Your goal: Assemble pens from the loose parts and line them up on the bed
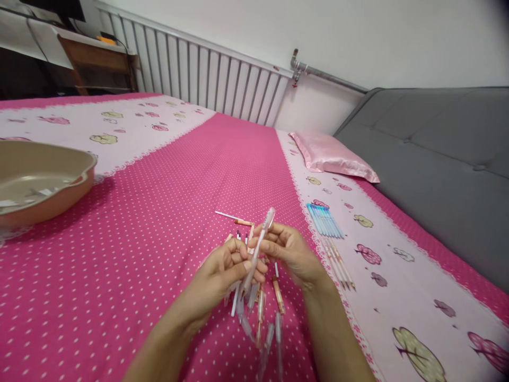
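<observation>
A pale pink capped pen (258, 245) is held at a slant between both hands, its capped end up and toward the right. My left hand (226, 265) pinches its lower barrel between thumb and fingers. Near the cap, my right hand (294, 254) has thumb and fingers closed on the upper part. Beneath the hands lies a loose pile of pen parts, including clear caps (267, 339), an orange-patterned barrel (278, 294) and a thin white refill (226, 215). The hands partly hide this pile.
To the right, a row of blue pens (325, 220) lies beside several pale pens with pointed tips (339, 264). A tan basin (75, 183) holding small white pieces sits at left on the polka-dot bedspread (167, 212). A pink pillow (332, 154) rests near the grey headboard (433, 138).
</observation>
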The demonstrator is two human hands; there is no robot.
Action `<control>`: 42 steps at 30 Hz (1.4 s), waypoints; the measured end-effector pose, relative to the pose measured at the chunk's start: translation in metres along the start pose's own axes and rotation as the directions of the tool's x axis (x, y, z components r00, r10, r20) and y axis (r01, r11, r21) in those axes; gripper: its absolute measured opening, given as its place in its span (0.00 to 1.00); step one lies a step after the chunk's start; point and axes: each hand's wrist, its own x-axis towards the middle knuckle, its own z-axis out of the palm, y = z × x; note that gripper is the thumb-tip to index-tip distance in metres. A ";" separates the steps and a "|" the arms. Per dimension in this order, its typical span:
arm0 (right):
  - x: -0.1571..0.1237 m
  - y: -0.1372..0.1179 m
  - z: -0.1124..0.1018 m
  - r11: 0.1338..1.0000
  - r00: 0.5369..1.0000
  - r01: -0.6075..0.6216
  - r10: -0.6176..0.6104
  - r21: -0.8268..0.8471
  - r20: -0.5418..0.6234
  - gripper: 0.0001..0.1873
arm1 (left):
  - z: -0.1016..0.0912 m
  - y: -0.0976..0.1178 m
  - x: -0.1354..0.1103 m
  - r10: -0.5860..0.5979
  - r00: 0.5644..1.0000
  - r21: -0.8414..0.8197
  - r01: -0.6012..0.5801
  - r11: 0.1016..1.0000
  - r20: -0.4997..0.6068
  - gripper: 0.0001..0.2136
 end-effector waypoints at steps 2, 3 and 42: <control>-0.001 -0.001 -0.001 1.000 0.999 -0.014 0.013 0.028 0.039 0.13 | 0.000 0.001 -0.001 -0.022 1.000 -0.014 0.022 1.000 0.020 0.05; -0.001 -0.001 -0.001 0.999 0.998 -0.023 0.021 0.041 0.057 0.13 | 0.000 0.001 -0.001 -0.027 0.999 -0.020 0.027 0.999 0.023 0.06; -0.001 0.002 0.004 1.000 1.000 0.006 -0.006 -0.009 -0.024 0.19 | 0.000 -0.003 0.000 0.036 0.997 -0.075 -0.041 0.996 -0.069 0.09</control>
